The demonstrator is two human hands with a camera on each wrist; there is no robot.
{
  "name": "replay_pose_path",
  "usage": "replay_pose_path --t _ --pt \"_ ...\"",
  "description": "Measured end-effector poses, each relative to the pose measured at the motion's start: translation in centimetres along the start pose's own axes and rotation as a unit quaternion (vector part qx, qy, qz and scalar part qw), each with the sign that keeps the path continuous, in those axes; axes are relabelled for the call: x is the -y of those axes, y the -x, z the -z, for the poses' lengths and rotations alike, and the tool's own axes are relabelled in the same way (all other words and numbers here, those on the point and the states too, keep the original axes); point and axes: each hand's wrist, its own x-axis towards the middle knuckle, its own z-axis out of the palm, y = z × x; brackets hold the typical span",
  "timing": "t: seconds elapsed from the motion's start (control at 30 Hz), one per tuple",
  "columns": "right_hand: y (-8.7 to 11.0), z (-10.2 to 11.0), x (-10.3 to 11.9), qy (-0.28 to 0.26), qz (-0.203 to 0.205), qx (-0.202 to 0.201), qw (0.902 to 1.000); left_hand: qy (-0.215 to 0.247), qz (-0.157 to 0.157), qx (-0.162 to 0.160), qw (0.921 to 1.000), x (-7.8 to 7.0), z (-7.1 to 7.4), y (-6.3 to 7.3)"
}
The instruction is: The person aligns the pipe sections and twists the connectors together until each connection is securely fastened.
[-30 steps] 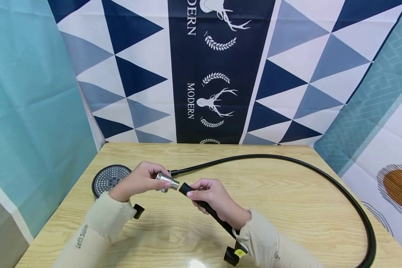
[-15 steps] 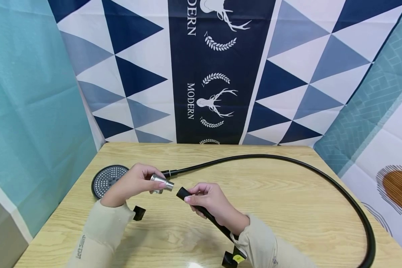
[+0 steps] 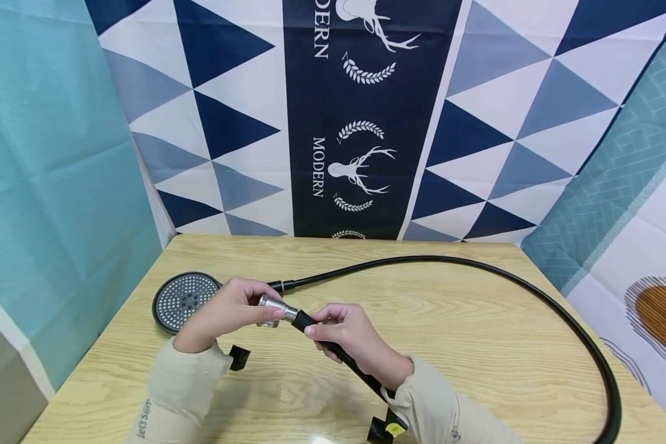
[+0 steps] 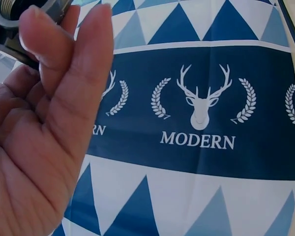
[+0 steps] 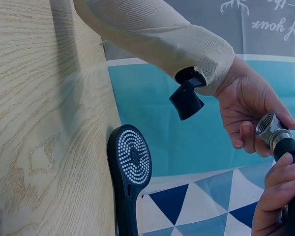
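My left hand (image 3: pixel 230 311) pinches a silver metal pipe fitting (image 3: pixel 277 303) between thumb and fingers. In the right wrist view, the fitting (image 5: pixel 269 129) shows a wide, threaded open mouth. My right hand (image 3: pixel 352 336) grips a black hose (image 3: pixel 341 351) close to its end. The fitting's narrow end meets the end of that hose; how deep it sits cannot be told. Behind the left hand, a round dark shower head (image 3: pixel 184 301) lies on the table, its grey spray face up. Its handle is partly hidden by the left hand.
From the shower head's handle, a black hose (image 3: pixel 433 258) curves over the wooden table (image 3: pixel 449 327) to the right and leaves view at the bottom. Black camera mounts (image 3: pixel 239 357) stick out at the wrists. Patterned cloths (image 3: pixel 238 123) hang behind and beside the table.
The fitting was at the hose end a second ago, then half a second ago stood apart to the left. The left hand has since moved right, bringing the two together again.
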Motion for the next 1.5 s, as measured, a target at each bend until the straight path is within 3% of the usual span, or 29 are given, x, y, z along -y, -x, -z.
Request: replay_pose_path --t 0.67,0.97,1.1,1.33,1.5 --pt "-0.2 0.2 -0.5 0.015 -0.020 0.001 0.9997 0.006 -0.010 0.046 0.9989 0.2 0.0 -0.6" --pt "0.1 0.3 0.1 0.105 0.021 0.019 0.9940 -0.001 -0.047 0.060 0.9971 0.2 -0.2 -0.9" --pt "0.3 0.5 0.0 0.130 0.045 0.027 0.9902 0.000 -0.047 0.066 0.9967 0.1 -0.4 -1.2" --pt "0.7 1.0 -0.1 0.123 0.095 0.042 0.9870 0.012 -0.048 0.066 0.9966 -0.2 -0.8 -2.0" --pt "1.0 1.4 0.0 0.123 0.106 0.056 0.9852 0.035 -0.087 0.076 0.9927 -0.1 -1.0 -2.4"
